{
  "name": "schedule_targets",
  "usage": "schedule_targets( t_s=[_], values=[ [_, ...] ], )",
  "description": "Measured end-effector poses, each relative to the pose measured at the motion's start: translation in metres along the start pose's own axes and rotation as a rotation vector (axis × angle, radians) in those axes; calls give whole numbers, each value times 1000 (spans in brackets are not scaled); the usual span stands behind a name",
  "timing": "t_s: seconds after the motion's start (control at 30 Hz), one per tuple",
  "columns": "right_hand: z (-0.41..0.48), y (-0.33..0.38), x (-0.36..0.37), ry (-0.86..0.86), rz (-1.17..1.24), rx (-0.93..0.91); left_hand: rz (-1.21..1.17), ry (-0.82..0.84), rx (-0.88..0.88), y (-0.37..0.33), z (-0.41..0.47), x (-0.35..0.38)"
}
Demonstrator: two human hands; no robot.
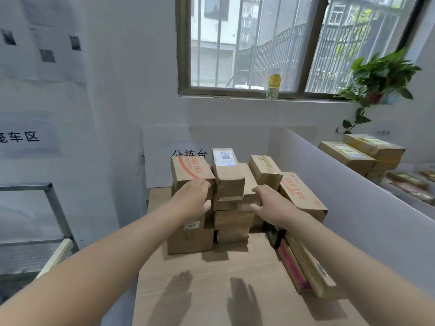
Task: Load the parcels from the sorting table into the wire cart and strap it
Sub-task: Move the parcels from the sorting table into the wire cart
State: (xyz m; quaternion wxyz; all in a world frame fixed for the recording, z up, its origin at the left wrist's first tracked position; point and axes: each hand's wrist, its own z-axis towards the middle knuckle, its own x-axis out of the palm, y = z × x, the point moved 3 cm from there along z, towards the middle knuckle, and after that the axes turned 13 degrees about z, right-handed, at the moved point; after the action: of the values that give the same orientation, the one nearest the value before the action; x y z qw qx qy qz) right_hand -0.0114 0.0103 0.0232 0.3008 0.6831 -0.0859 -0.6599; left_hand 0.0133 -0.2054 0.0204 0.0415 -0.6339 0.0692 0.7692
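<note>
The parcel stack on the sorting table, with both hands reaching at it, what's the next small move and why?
Probably close both hands on the labelled top parcel of the middle stack and lift it. The left hand and right hand sit either side of that stack, both open and gripping nothing yet, and that parcel sits on top with nothing over it.

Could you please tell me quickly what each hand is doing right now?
Left hand: open, fingers resting on the left red-printed box.
Right hand: open, fingers touching the side of the middle stack, gripping nothing.
</note>
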Motion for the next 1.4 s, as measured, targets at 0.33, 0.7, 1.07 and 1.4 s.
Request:
schedule_targets(
  t_s=[0.33,0.7,1.07,1.4],
  values=[
    [84,-12,-25,-1,251,-24,-76,34,-178,-13,66,0],
    [146,-23,2,166,590,18,-355,44,-361,-32,118,27],
    [143,-42,12,195,900,153,-662,-118,-549,-48,127,27],
    [91,-34,-30,97,998,-15,-854,-404,-527,-82,69,-14]
  ],
)
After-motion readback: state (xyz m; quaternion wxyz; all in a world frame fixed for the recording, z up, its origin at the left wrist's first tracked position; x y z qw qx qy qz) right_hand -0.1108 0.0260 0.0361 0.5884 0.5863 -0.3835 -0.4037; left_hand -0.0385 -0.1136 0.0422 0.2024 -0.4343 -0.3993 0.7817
